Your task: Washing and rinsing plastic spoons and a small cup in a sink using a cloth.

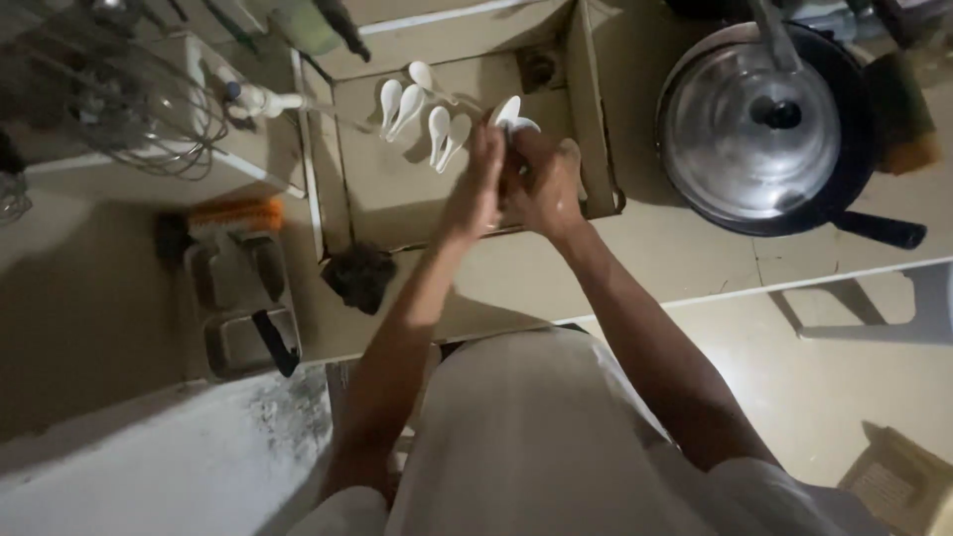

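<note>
Both my hands meet over a shallow beige sink (596, 119). My left hand (476, 184) and my right hand (544, 184) are closed together around white soup spoons (513, 114), whose bowls stick out above my fingers. Several more white soup spoons (422, 117) lie loose on the sink floor to the left of my hands, apart from them.
A dark pan with a shiny metal lid (754, 129) sits on the counter at the right. A dark cloth (359, 276) lies at the sink's front edge. A wire rack (119, 99) stands at the far left, with an orange-topped scrubber (236, 213) and containers below it.
</note>
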